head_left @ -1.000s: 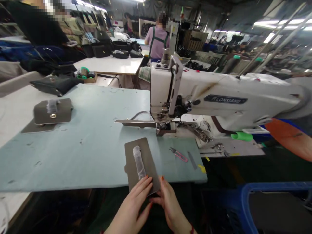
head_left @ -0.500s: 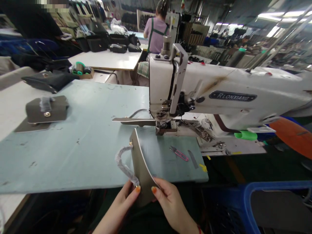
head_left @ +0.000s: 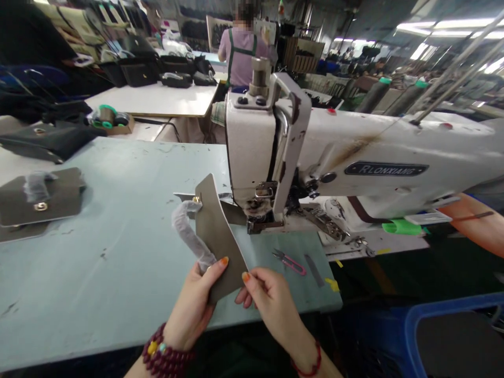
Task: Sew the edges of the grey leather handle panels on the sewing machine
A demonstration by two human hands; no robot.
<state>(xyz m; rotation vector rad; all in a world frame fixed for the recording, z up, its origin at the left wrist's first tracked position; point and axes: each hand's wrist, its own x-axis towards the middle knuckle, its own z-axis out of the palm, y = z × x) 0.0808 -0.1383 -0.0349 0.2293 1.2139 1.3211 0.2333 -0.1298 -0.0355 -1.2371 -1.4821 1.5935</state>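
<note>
Both my hands hold a grey-brown leather panel (head_left: 216,231) upright over the pale green table (head_left: 118,252). A handle wrapped in clear plastic (head_left: 188,234) hangs from the panel's left face. My left hand (head_left: 197,304) pinches the panel's lower edge, thumb on the near face. My right hand (head_left: 268,296) pinches the same lower edge from the right. The panel's top stands just left of the presser foot (head_left: 258,223) of the white sewing machine (head_left: 354,157).
Pink thread snips (head_left: 289,261) lie on the table right of my hands. A stack of similar leather pieces (head_left: 37,197) lies at far left, black pieces (head_left: 43,139) behind it. A blue crate (head_left: 444,336) sits at lower right. A person in a purple shirt (head_left: 240,50) works beyond.
The panel was lifted off the table and stood upright, then carried toward the machine's needle area. My view moved closer to the machine.
</note>
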